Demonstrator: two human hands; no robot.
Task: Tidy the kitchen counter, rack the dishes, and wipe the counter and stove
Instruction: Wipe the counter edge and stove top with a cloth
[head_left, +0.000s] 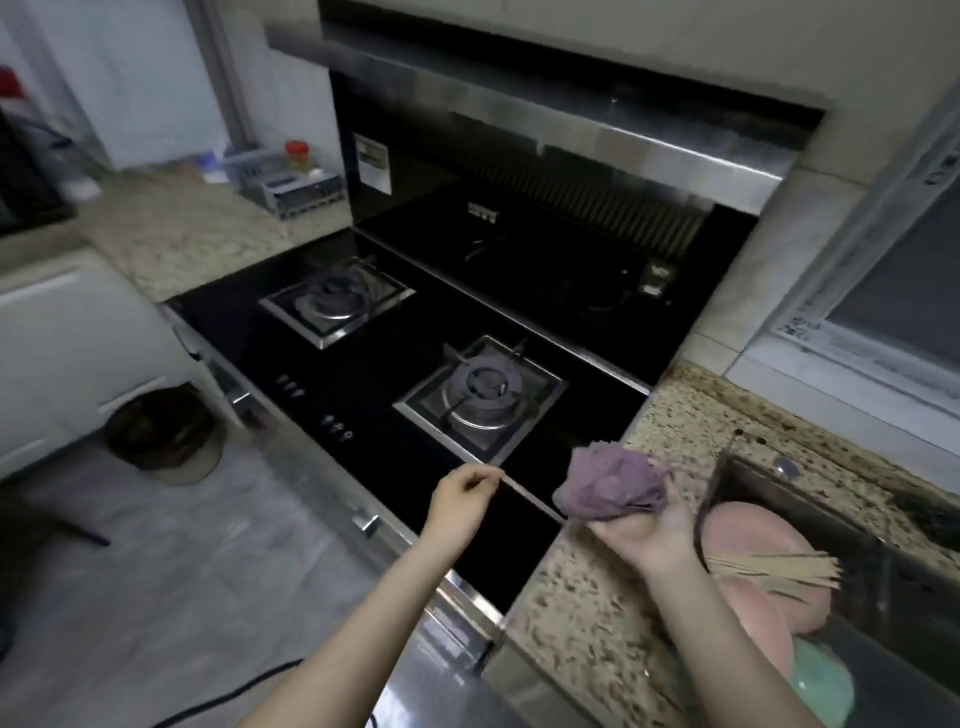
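Lower centre, left hand (460, 496) pinches a thin stick (530, 498) off the black stove (363, 374), while right hand (641, 530) cups the bunched purple cloth (610, 483) palm-up, apparently ready to wipe.

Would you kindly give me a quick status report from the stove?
Left hand pinching a thin stick. Right hand holding purple cloth. Black stovetop bare, not yet being wiped.

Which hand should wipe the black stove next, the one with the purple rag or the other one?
The right hand. It already holds the bunched purple cloth, just beside the glossy black glass stove top. The left hand is busy pinching a thin stick, so it would probably have to put that down first.
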